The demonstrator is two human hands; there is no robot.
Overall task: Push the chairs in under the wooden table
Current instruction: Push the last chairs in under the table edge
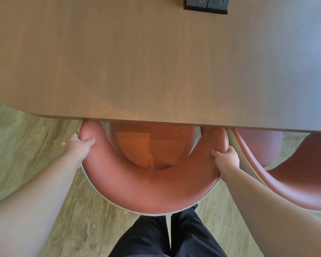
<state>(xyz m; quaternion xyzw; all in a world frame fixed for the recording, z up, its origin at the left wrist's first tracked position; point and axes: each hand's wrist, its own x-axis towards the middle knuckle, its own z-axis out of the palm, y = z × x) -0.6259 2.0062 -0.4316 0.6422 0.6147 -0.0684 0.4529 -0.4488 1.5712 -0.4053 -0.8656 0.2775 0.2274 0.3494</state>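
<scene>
A chair (pixel 148 190) with a curved, terracotta padded backrest stands right in front of me, its seat partly under the edge of the wooden table (pixel 137 62). My left hand (pixel 80 148) grips the left arm of the backrest, thumb on top. My right hand (pixel 225 160) grips the right arm the same way. A second chair of the same kind (pixel 293 184) stands to the right, close against the first, its seat also partly under the table.
A black power socket panel (pixel 206 4) is set into the tabletop at the far side. The floor (pixel 26 145) is pale stone-look tile. My legs in dark trousers (pixel 167 238) stand just behind the chair.
</scene>
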